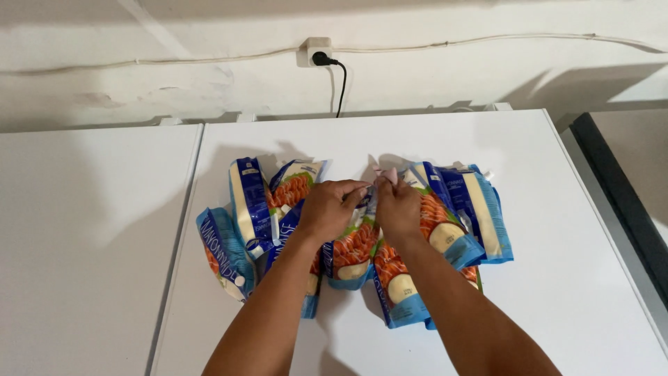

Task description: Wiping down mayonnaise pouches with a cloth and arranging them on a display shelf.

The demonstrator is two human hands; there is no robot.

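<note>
Head view: a group of blue, white and orange sauce pouches point(348, 237) lies flat on a white table point(557, 230), spread in a loose row across its middle. The left hand point(330, 209) and the right hand point(398, 207) meet above the centre of this row, knuckles up, forearms entering from the lower edge of the frame. The centre pouch point(353, 254) lies directly beneath and between both hands; its lower body shows below the left wrist, while its upper end is covered by the fingers. The left hand is curled, with thumb and forefinger closed toward the right, pinching at the top of the centre pouch. The right hand is likewise closed, fingertips point(387, 177) bunched and raised at the same spot, touching or almost touching the left fingertips; what exactly they pinch is too small to tell. To the left of the left hand, a dark blue pouch point(248, 205) stands on its long axis, with another pouch point(224, 251) tilted outward just beside it at the far left. To the right of the right hand, a pouch point(480, 212) with a pale panel lies at the outer edge, overlapping its neighbour. A further pouch point(402, 292) extends toward the viewer beneath the right forearm. A second white surface point(83, 237) adjoins the table on the left. On the wall behind, a black plug point(321, 58) sits in a white socket, its cable hanging downward.
</note>
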